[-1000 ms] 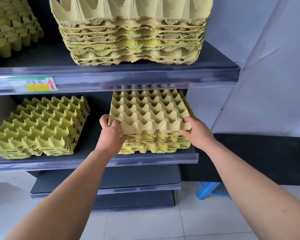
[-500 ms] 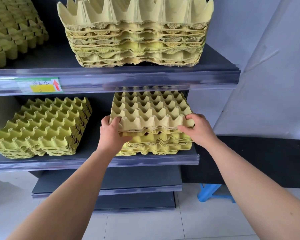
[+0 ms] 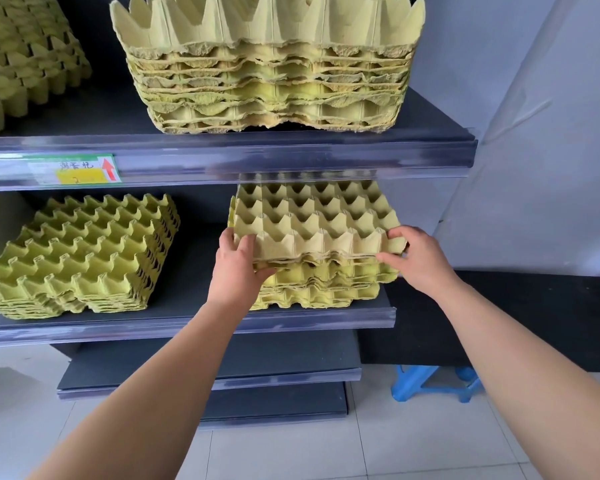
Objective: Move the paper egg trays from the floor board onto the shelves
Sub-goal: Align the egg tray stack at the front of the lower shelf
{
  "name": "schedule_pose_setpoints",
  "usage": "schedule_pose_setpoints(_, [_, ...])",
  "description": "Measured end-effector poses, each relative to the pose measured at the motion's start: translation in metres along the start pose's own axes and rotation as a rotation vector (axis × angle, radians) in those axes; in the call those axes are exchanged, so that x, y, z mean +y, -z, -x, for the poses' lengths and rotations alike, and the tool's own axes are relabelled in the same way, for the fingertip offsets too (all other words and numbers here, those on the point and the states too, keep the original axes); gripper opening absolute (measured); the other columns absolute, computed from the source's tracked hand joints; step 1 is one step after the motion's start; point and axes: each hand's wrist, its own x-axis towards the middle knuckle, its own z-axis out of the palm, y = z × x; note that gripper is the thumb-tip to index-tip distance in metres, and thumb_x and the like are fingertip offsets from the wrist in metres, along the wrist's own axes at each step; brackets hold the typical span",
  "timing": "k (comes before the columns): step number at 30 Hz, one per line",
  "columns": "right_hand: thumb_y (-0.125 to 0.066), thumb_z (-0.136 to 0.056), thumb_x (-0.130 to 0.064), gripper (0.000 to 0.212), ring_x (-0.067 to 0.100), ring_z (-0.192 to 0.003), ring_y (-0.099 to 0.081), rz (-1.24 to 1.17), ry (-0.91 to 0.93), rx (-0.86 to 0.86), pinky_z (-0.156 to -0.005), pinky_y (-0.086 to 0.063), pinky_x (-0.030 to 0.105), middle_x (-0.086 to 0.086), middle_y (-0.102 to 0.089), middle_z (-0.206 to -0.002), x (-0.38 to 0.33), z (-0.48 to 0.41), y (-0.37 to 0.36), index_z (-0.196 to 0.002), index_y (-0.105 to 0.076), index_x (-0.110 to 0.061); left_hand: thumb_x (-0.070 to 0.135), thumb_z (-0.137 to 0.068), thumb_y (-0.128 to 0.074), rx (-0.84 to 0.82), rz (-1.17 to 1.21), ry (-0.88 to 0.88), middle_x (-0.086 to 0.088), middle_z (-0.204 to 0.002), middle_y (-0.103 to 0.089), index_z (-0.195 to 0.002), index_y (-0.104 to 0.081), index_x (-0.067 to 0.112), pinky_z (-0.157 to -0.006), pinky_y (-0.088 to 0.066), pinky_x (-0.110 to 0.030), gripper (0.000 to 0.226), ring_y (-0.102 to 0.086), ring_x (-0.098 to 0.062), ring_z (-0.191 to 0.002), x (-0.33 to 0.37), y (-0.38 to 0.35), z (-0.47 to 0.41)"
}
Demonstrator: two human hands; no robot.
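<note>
Arms extended forward; left hand (image 3: 237,271), right hand (image 3: 419,261) curled, gripping.

Person: left hand (image 3: 238,268), right hand (image 3: 418,259), both bare. Forearms bare along whole visible length, smooth, tapering toward wrists. Upper arms, clothing out of view. Nail detail too small.

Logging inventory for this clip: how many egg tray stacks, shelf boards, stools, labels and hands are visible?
Egg tray stacks: 4, upper left stack, upper right stack, middle left stack, middle right stack
Shelf boards: 4, upper shelf, middle shelf, third shelf, bottom shelf
Blue stool: 1
Shelf label: 1
Hands: 2, left hand, right hand
Total: 12
</note>
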Motion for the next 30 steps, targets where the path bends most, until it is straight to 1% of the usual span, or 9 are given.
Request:
schedule_pose_setpoints(3, [-0.07, -0.084, -0.028, 0.045, 0.019, -0.112, -0.052, 0.076, -0.008, -0.045, -0.088, -0.036, 0.024, 0.006, -0.053, -0.127, 0.004, 0.001, -0.006, -0.122, -0.054, -0.011, 0.037, -0.078, -0.075, -0.041, -0.047, 0.009, -0.016, -0.149, -0.021, -0.128, -0.044, 0.013, -0.093, -0.047, -0.05, 0.064, -0.048, -0.039, -0.118, -0.002, -0.007, -0.002])
schedule_pose_setpoints(4, [-0.068, -0.085, -0.029, 0.045, 0.021, -0.113, -0.051, 0.1, -0.007, -0.058, -0.087, -0.036, 0.024, 0.006, -0.052, -0.128, 0.004, 0.001, -0.008, -0.123, -0.052, -0.01, 0.038, -0.079, -0.074, -0.048, -0.058, 0.014, -0.015, -0.149, -0.02, -0.128, -0.044, 0.013, -0.091, -0.049, -0.05, 0.063, -0.051, -0.039, -0.115, 0.0, -0.008, -0.003])
schedule_pose_setpoints(8, [-0.062, -0.089, -0.028, 0.046, 0.023, -0.112, -0.051, 0.149, -0.038, -0.122, -0.083, -0.035, 0.025, 0.009, -0.045, -0.134, 0.003, -0.006, -0.008, -0.128, -0.045, -0.009, 0.035, -0.082, -0.072, -0.089, -0.081, 0.041, -0.012, -0.151, -0.012, -0.128, -0.041, 0.013, -0.082, -0.052, -0.041, 0.06, -0.058, -0.038, -0.102, 0.007, -0.009, -0.004])
schedule_pose_setpoints(11, [-0.061, -0.09, -0.027, 0.046, 0.023, -0.114, -0.05, 0.154, -0.048, -0.123, -0.083, -0.034, 0.025, 0.009, -0.043, -0.135, 0.002, -0.009, -0.006, -0.129, -0.044, -0.009, 0.037, -0.082, -0.071, -0.093, -0.085, 0.041, -0.011, -0.151, -0.013, -0.13, -0.041, 0.012, -0.081, -0.051, -0.04, 0.061, -0.059, -0.037, -0.101, 0.01, -0.007, -0.006])
schedule_pose_setpoints(16, [-0.062, -0.087, -0.025, 0.048, 0.017, -0.092, -0.049, 0.08, -0.105, -0.112, -0.08, -0.035, 0.024, 0.008, -0.038, -0.135, 0.007, -0.002, -0.013, -0.129, -0.044, -0.01, 0.035, -0.084, -0.069, -0.149, -0.133, 0.043, -0.011, -0.152, -0.007, -0.13, -0.037, 0.013, -0.075, -0.053, -0.039, 0.06, -0.061, -0.035, -0.094, 0.012, -0.015, -0.001])
schedule_pose_setpoints(19, [-0.061, -0.088, -0.032, 0.059, 0.023, -0.102, -0.051, 0.089, -0.134, -0.182, -0.084, -0.036, 0.026, 0.011, -0.036, -0.136, 0.009, -0.004, -0.019, -0.137, -0.036, -0.011, 0.033, -0.087, -0.066, -0.168, -0.152, 0.085, -0.013, -0.154, -0.001, -0.128, -0.036, 0.011, -0.072, -0.052, -0.039, 0.055, -0.06, -0.036, -0.096, 0.012, -0.021, -0.001])
schedule_pose_setpoints(21, [-0.063, -0.087, -0.035, 0.061, 0.027, -0.111, -0.05, 0.118, -0.14, -0.197, -0.083, -0.036, 0.028, 0.013, -0.042, -0.133, 0.009, -0.007, -0.02, -0.137, -0.037, -0.011, 0.03, -0.088, -0.065, -0.173, -0.143, 0.104, -0.013, -0.154, -0.001, -0.129, -0.037, 0.01, -0.073, -0.05, -0.038, 0.054, -0.059, -0.036, -0.096, 0.011, -0.022, -0.004])
schedule_pose_setpoints(26, [-0.068, -0.083, -0.038, 0.059, 0.029, -0.111, -0.05, 0.129, -0.132, -0.176, -0.086, -0.042, 0.034, 0.012, -0.048, -0.123, 0.005, -0.003, -0.027, -0.129, -0.044, -0.012, 0.03, -0.087, -0.067, -0.212, -0.111, 0.146, -0.01, -0.154, -0.007, -0.136, -0.034, 0.013, -0.078, -0.049, -0.039, 0.061, -0.06, -0.037, -0.09, -0.004, -0.016, -0.007])
schedule_pose_setpoints(30, [-0.065, -0.086, -0.038, 0.065, 0.026, -0.113, -0.05, 0.073, -0.169, -0.219, -0.081, -0.038, 0.029, 0.01, -0.044, -0.133, 0.001, 0.002, -0.031, -0.138, -0.034, -0.012, 0.033, -0.086, -0.067, -0.218, -0.118, 0.125, -0.011, -0.149, -0.013, -0.134, -0.035, 0.013, -0.071, -0.045, -0.034, 0.061, -0.051, -0.031, -0.075, -0.005, -0.011, -0.005])
